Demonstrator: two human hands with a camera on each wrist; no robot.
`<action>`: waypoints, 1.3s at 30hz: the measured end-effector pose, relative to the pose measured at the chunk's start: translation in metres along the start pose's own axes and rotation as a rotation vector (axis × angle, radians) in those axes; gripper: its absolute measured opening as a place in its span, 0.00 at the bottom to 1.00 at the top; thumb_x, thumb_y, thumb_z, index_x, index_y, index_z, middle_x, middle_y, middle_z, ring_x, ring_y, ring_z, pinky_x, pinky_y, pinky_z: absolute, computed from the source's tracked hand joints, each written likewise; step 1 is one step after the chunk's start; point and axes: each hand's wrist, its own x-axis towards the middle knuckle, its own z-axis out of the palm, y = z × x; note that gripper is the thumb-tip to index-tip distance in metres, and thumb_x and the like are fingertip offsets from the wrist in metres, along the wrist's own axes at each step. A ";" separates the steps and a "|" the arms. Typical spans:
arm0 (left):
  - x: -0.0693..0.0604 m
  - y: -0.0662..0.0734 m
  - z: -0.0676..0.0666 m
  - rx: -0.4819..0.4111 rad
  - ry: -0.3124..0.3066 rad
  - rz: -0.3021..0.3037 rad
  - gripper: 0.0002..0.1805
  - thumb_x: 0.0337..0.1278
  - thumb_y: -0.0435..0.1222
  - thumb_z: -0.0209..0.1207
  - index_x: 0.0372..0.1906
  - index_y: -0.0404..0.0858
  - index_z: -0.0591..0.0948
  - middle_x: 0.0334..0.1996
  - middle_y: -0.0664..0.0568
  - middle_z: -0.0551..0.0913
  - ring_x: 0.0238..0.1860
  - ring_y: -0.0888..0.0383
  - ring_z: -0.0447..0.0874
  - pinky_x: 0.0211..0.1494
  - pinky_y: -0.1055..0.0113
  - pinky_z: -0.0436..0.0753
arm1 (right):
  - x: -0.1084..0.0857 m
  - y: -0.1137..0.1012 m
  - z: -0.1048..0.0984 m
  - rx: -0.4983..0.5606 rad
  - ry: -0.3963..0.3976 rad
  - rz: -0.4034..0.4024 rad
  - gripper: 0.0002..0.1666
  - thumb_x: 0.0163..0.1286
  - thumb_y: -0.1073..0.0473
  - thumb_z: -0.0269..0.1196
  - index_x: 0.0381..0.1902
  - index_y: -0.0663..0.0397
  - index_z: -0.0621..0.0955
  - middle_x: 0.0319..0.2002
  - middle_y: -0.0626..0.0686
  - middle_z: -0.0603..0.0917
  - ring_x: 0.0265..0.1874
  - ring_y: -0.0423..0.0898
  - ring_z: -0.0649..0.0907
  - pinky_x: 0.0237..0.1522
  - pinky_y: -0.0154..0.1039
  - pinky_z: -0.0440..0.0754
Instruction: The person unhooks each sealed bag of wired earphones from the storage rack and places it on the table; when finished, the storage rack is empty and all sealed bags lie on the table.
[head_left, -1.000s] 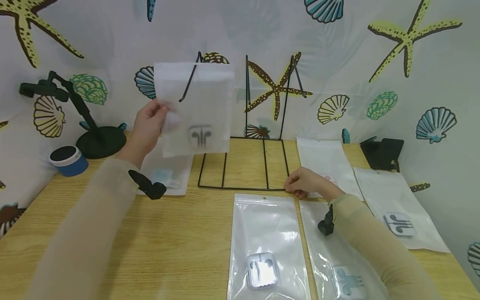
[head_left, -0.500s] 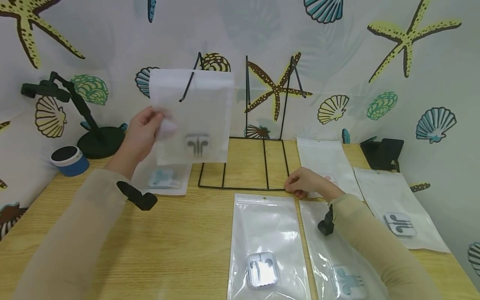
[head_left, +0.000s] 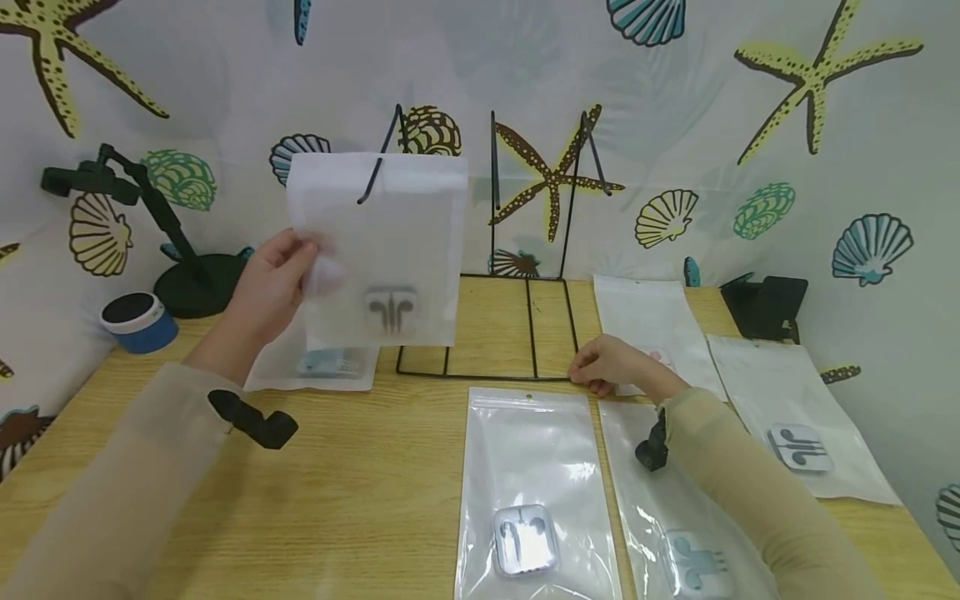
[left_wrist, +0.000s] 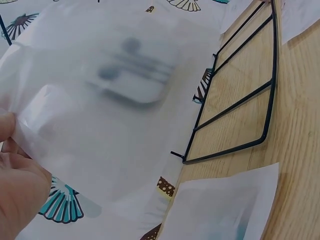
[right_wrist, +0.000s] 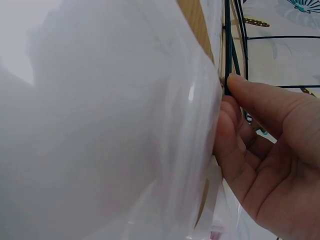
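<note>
My left hand [head_left: 266,287] pinches the left edge of a white translucent zip bag [head_left: 420,242]. An earphone case [head_left: 392,308] shows faintly through it, and blurred in the left wrist view. Near the bag's top edge, the left hook [head_left: 370,182] of a black wire display rack crosses it; the hook's tip lies in front of the bag and its back end rises above. Whether it passes through a hole is too small to tell. My right hand [head_left: 618,364] pinches the front right corner of the rack's base [head_left: 532,325], thumb on the wire [right_wrist: 228,60] in the right wrist view.
Clear-fronted bags with earphone cases lie in front, one nearest the middle [head_left: 532,450]. More white bags lie at the right [head_left: 795,392] and behind my left hand [head_left: 300,371]. A dark stand [head_left: 198,287], a blue round jar [head_left: 142,329] and a black holder [head_left: 768,304] stand around.
My left hand has moved down and a little left, drawing the bag along the hook toward its tip. The right hand stays on the rack's corner.
</note>
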 end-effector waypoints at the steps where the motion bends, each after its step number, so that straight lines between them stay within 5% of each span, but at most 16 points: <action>1: -0.002 0.000 0.000 -0.005 0.001 0.002 0.14 0.65 0.43 0.50 0.49 0.39 0.74 0.56 0.52 0.63 0.53 0.58 0.59 0.49 0.73 0.70 | 0.000 0.000 0.000 0.001 0.001 0.001 0.06 0.63 0.63 0.62 0.35 0.61 0.84 0.20 0.50 0.76 0.18 0.42 0.76 0.21 0.34 0.80; 8: -0.013 0.000 -0.002 -0.009 0.006 0.005 0.11 0.65 0.42 0.50 0.44 0.41 0.75 0.49 0.54 0.63 0.47 0.61 0.58 0.42 0.74 0.66 | 0.001 0.000 0.000 0.007 0.002 0.007 0.06 0.63 0.63 0.62 0.35 0.60 0.84 0.20 0.51 0.77 0.18 0.42 0.76 0.21 0.35 0.80; 14: -0.025 0.001 -0.004 -0.037 -0.024 -0.008 0.11 0.65 0.42 0.50 0.45 0.41 0.75 0.50 0.55 0.62 0.48 0.62 0.59 0.44 0.76 0.69 | 0.001 0.000 0.001 0.013 0.000 0.005 0.06 0.63 0.63 0.63 0.34 0.60 0.84 0.20 0.51 0.78 0.18 0.43 0.76 0.22 0.35 0.81; 19: -0.032 0.001 -0.004 -0.049 -0.039 -0.032 0.12 0.65 0.43 0.50 0.46 0.41 0.74 0.55 0.58 0.56 0.54 0.61 0.55 0.56 0.73 0.65 | 0.001 0.001 0.001 0.017 0.003 0.007 0.05 0.63 0.64 0.62 0.34 0.61 0.84 0.20 0.51 0.77 0.18 0.42 0.76 0.21 0.35 0.80; 26: -0.043 -0.001 -0.005 -0.167 -0.100 0.001 0.09 0.67 0.37 0.49 0.46 0.40 0.75 0.52 0.56 0.56 0.48 0.64 0.55 0.44 0.78 0.65 | 0.001 0.000 0.000 0.013 0.001 0.008 0.05 0.63 0.64 0.62 0.34 0.61 0.84 0.20 0.51 0.77 0.18 0.42 0.76 0.22 0.35 0.80; 32: -0.055 -0.001 -0.004 -0.178 -0.108 0.018 0.09 0.67 0.37 0.49 0.47 0.42 0.76 0.50 0.55 0.59 0.45 0.64 0.56 0.39 0.81 0.66 | 0.002 0.000 0.000 0.010 -0.002 0.017 0.06 0.63 0.63 0.62 0.35 0.61 0.84 0.20 0.51 0.78 0.19 0.43 0.76 0.22 0.35 0.81; 39: -0.066 0.000 -0.005 -0.204 -0.169 0.041 0.16 0.67 0.36 0.49 0.57 0.40 0.71 0.59 0.54 0.60 0.56 0.62 0.57 0.57 0.78 0.67 | 0.002 0.001 0.001 0.005 0.001 0.021 0.06 0.63 0.63 0.62 0.35 0.60 0.84 0.20 0.51 0.78 0.18 0.43 0.76 0.22 0.35 0.81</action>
